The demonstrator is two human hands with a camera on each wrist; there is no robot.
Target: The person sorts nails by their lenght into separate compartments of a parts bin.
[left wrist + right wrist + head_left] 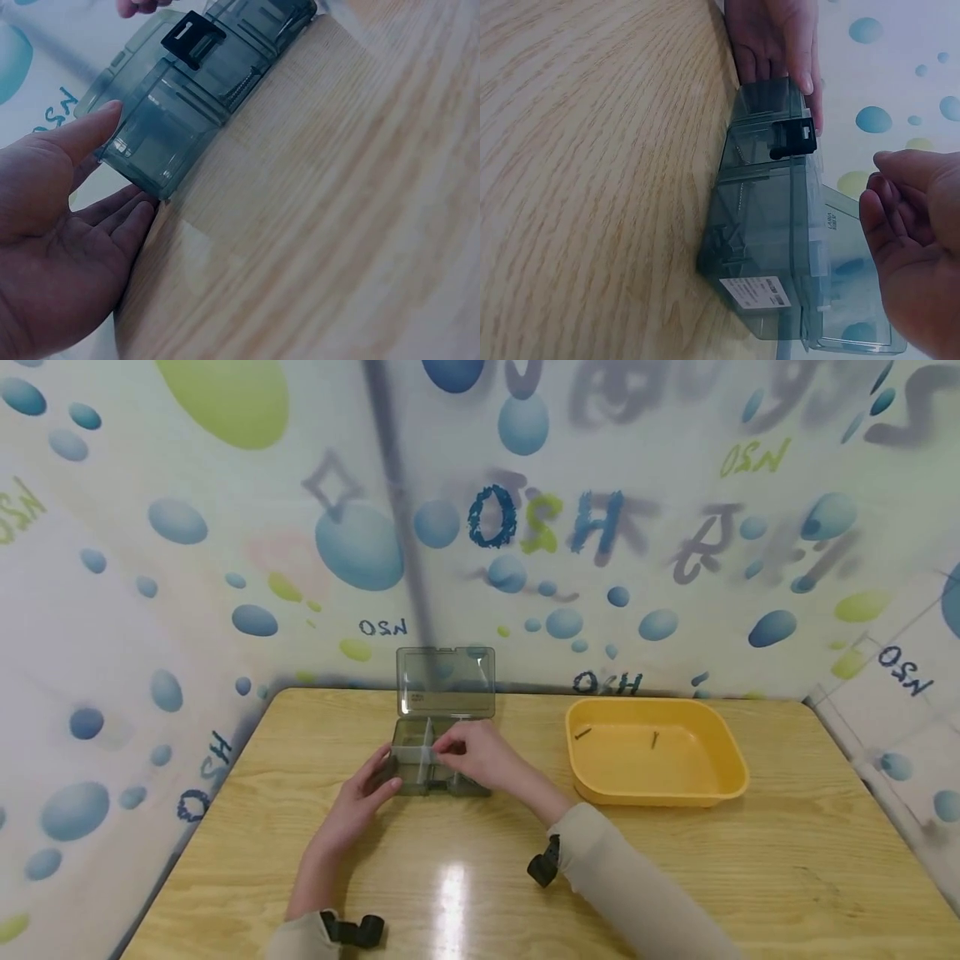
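Note:
A clear grey plastic compartment box (409, 773) stands on the table with its lid (446, 683) raised at the back. My left hand (358, 802) grips the box's left end, thumb at the front upper edge and fingers low at the side in the left wrist view. Above the middle dividers is my right hand (483, 756), its fingertips drawn close together. In the right wrist view, the fingers (911, 169) are loosely curled with a gap and nothing visible between them. A screw (241, 86) shows through the front wall, and several dark screws (726, 244) lie in the end compartment.
A yellow tray (660, 793) stands to the right of the box, with one screw (582, 733) at its left and another screw (655, 740) near its middle. The wooden table (480, 877) meets a patterned wall (660, 560) right behind the box.

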